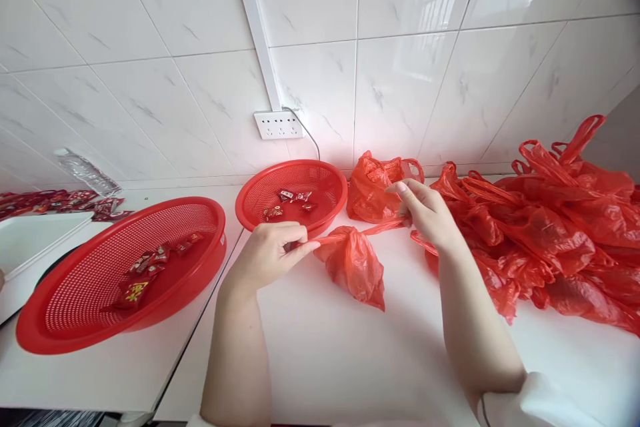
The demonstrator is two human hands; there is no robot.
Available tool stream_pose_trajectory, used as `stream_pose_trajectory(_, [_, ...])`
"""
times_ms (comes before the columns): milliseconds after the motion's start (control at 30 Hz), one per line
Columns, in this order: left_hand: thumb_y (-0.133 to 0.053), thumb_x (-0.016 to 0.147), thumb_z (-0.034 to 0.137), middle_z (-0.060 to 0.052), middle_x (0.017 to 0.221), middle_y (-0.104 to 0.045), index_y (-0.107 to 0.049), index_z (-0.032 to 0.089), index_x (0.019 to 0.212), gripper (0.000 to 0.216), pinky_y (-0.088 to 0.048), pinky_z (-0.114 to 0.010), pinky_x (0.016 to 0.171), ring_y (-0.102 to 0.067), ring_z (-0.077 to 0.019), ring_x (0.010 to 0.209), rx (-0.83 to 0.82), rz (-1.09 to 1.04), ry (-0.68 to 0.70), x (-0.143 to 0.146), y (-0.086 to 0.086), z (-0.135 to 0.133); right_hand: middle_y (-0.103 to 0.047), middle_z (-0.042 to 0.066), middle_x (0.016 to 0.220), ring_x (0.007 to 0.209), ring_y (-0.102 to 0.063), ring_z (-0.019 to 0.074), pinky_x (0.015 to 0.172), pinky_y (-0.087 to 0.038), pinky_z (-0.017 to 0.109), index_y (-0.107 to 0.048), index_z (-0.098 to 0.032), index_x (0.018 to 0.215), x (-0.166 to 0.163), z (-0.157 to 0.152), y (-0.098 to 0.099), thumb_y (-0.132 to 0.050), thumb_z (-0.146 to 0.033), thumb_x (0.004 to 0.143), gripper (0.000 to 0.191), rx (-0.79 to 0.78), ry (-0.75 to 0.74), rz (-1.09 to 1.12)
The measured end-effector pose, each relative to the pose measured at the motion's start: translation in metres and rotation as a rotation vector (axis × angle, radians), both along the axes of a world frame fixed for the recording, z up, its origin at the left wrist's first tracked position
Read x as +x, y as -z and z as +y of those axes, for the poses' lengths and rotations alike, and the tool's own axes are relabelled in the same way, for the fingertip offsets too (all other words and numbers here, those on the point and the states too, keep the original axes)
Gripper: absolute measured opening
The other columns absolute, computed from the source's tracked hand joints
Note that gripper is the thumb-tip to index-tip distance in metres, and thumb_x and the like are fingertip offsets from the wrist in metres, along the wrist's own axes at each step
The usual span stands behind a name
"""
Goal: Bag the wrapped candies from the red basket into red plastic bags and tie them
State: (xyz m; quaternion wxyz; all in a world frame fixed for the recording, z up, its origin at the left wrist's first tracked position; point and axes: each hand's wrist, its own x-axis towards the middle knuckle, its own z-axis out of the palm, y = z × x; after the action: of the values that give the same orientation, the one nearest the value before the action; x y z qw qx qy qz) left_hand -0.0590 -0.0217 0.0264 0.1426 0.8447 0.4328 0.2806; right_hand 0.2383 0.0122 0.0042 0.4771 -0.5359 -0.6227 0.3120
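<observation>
A small red plastic bag [354, 265] with something inside sits on the white table, its two handles drawn out sideways. My left hand [274, 255] pinches one handle between thumb and fingers. The other handle is held by my right hand [424, 210], closed and slightly higher. Where the handles meet at the bag's neck they look twisted or crossed; I cannot tell if there is a knot. What the bag holds is hidden. Just behind it stands another red plastic bag [373, 190].
A red basket [240, 203] with a few wrapped packets is by the wall; a larger red basket [65, 340] with several packets lies left. Many filled red bags [545, 240] are heaped right. A white tray [30, 267], clear bottle [87, 172] and wall socket [279, 125] are also there.
</observation>
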Motion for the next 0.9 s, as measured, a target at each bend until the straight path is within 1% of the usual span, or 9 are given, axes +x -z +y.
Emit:
stream_pose_trajectory(167, [-0.054, 0.091, 0.033, 0.005, 0.059, -0.028, -0.029, 0.018, 0.061, 0.041, -0.023, -0.025, 0.053, -0.025, -0.0096, 0.057, -0.110, 0.027, -0.052, -0.019, -0.005, -0.002, -0.044, -0.003, 0.050, 0.048, -0.043, 0.0136, 0.052, -0.033, 0.027, -0.069, -0.020, 0.081, 0.042, 0.011, 0.006, -0.044, -0.061, 0.089, 0.049, -0.049, 0.358, -0.298])
stream_pose_trajectory(233, [-0.054, 0.090, 0.034, 0.005, 0.060, -0.028, -0.028, 0.018, 0.061, 0.041, -0.022, -0.025, 0.053, -0.026, -0.0097, 0.057, -0.166, 0.045, -0.077, -0.021, -0.006, 0.000, -0.044, -0.002, 0.049, 0.049, -0.044, 0.0146, 0.053, -0.032, 0.027, -0.069, -0.020, 0.080, 0.050, 0.015, 0.008, -0.042, -0.060, 0.089, 0.049, -0.081, 0.403, -0.341])
stream_pose_trajectory(333, [-0.054, 0.088, 0.038, 0.005, 0.059, -0.028, -0.028, 0.019, 0.061, 0.042, -0.022, -0.025, 0.053, -0.026, -0.0099, 0.057, -0.272, 0.087, -0.138, -0.018, -0.003, 0.005, -0.053, 0.001, 0.056, 0.057, -0.050, 0.0178, 0.056, -0.033, 0.028, -0.068, -0.021, 0.078, 0.051, 0.017, 0.010, -0.043, -0.058, 0.088, 0.045, -0.119, 0.429, -0.427])
stream_pose_trajectory(467, [-0.051, 0.086, 0.043, 0.005, 0.059, -0.039, -0.035, 0.020, 0.062, 0.038, -0.025, -0.025, 0.051, -0.035, -0.0106, 0.055, -0.467, 0.167, -0.184, -0.008, 0.005, 0.011, -0.064, 0.005, 0.071, 0.072, -0.057, 0.0232, 0.059, -0.034, 0.030, -0.068, -0.024, 0.091, 0.043, 0.017, 0.010, -0.043, -0.055, 0.089, 0.040, -0.172, 0.479, -0.595])
stream_pose_trajectory(600, [-0.049, 0.084, 0.041, 0.003, 0.058, -0.048, -0.039, 0.020, 0.060, 0.034, -0.023, -0.027, 0.049, -0.039, -0.0117, 0.051, -0.534, 0.318, -0.239, 0.006, 0.013, 0.014, -0.068, 0.009, 0.091, 0.088, -0.060, 0.0262, 0.067, -0.040, 0.033, -0.068, -0.023, 0.098, 0.024, 0.017, 0.013, -0.048, -0.042, 0.092, 0.028, -0.193, 0.342, -0.822])
stream_pose_trajectory(733, [-0.050, 0.082, 0.047, 0.001, 0.067, -0.057, -0.047, 0.021, 0.064, 0.031, -0.028, -0.027, 0.050, -0.048, -0.0146, 0.057, -0.539, 0.336, -0.331, 0.008, 0.013, 0.011, -0.058, 0.017, 0.125, 0.117, -0.050, 0.0314, 0.085, -0.044, 0.039, -0.066, -0.018, 0.108, -0.014, 0.009, 0.016, -0.053, -0.037, 0.092, 0.029, -0.053, 0.169, -1.003])
stream_pose_trajectory(767, [-0.051, 0.082, 0.049, 0.000, 0.074, -0.061, -0.051, 0.022, 0.069, 0.030, -0.032, -0.027, 0.052, -0.054, -0.0164, 0.062, -0.550, 0.318, -0.342, 0.006, 0.012, 0.010, -0.058, 0.017, 0.125, 0.117, -0.052, 0.0306, 0.088, -0.044, 0.039, -0.064, -0.017, 0.113, -0.025, 0.006, 0.017, -0.054, -0.041, 0.091, 0.034, -0.059, 0.073, -1.005])
stream_pose_trajectory(833, [-0.050, 0.082, 0.054, -0.002, 0.088, -0.067, -0.058, 0.024, 0.082, 0.031, -0.040, -0.028, 0.060, -0.061, -0.0201, 0.076, -0.560, 0.291, -0.364, 0.001, 0.010, 0.008, -0.063, 0.015, 0.117, 0.106, -0.059, 0.0282, 0.087, -0.046, 0.038, -0.060, -0.017, 0.120, -0.046, -0.001, 0.019, -0.059, -0.050, 0.086, 0.048, -0.176, -0.154, -1.011])
stream_pose_trajectory(900, [-0.048, 0.083, 0.058, -0.004, 0.098, -0.067, -0.059, 0.025, 0.092, 0.036, -0.044, -0.029, 0.066, -0.064, -0.0230, 0.087, -0.548, 0.286, -0.396, -0.005, 0.008, 0.007, -0.068, 0.012, 0.103, 0.092, -0.065, 0.0273, 0.080, -0.048, 0.036, -0.062, -0.016, 0.115, -0.062, -0.007, 0.022, -0.069, -0.048, 0.077, 0.050, -0.307, -0.299, -1.071])
